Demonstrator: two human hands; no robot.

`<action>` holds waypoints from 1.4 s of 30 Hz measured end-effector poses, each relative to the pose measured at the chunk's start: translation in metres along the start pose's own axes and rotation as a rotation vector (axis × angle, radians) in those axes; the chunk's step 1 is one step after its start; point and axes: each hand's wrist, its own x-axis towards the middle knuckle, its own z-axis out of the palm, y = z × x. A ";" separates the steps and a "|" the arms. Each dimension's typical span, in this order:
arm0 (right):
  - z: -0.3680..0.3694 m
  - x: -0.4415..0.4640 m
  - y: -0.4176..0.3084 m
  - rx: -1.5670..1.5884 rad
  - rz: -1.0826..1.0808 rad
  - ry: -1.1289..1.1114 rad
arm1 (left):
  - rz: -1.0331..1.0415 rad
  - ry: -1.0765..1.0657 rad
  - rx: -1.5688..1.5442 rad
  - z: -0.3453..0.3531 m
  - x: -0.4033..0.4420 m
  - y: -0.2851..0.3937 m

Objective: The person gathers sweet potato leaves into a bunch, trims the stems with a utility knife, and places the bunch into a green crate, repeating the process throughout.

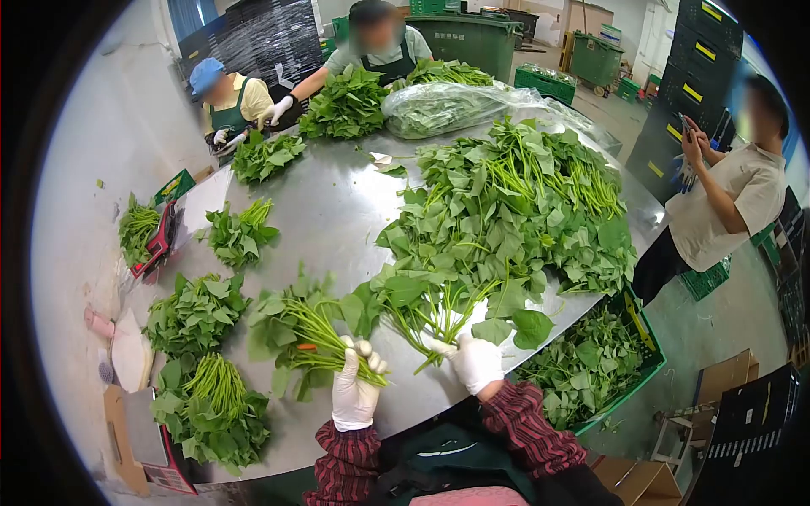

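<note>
My left hand (354, 395), in a white glove, is closed around the stems of a bunch of leafy greens (316, 329), held upright with its leaves pointing away from me. An orange strip shows among these stems. To the right, my gloved right hand (477, 364) pinches the stem ends of some loose leafy greens (439, 314) at the near edge of the big pile (506, 211). Several sorted bunches lie on the left side, among them a bunch (215, 388) with its stems toward me and a leafy bunch (198, 312) just beyond.
Across the steel table (337, 219), two people in aprons handle greens beside a filled plastic bag (447, 110). A person (726, 185) holding a phone stands at right. A green crate (591, 363) of leaves sits below the near right edge. Red scales (160, 240) stand at left.
</note>
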 end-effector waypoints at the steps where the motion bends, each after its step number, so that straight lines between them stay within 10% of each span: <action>1: 0.006 0.001 -0.004 0.001 -0.002 0.001 | 0.004 -0.036 -0.007 -0.005 0.001 0.000; 12: 0.024 0.001 -0.001 0.377 0.215 0.254 | -0.050 0.022 0.080 -0.012 0.000 -0.015; 24: 0.000 -0.037 -0.022 0.499 -0.533 0.256 | -0.175 0.124 0.253 0.004 -0.012 -0.056; 27: -0.009 -0.045 -0.024 0.540 -0.503 0.168 | -0.239 0.139 0.244 -0.003 -0.014 -0.051; 32: -0.042 -0.034 -0.008 1.270 0.276 0.460 | -0.074 0.092 0.091 0.001 -0.006 -0.024; 38: -0.048 0.008 0.060 0.597 0.387 -0.027 | 0.129 0.179 0.222 0.012 -0.002 -0.002; 42: 0.011 0.022 0.031 0.209 0.086 0.064 | 0.055 0.018 0.182 -0.003 -0.004 -0.009</action>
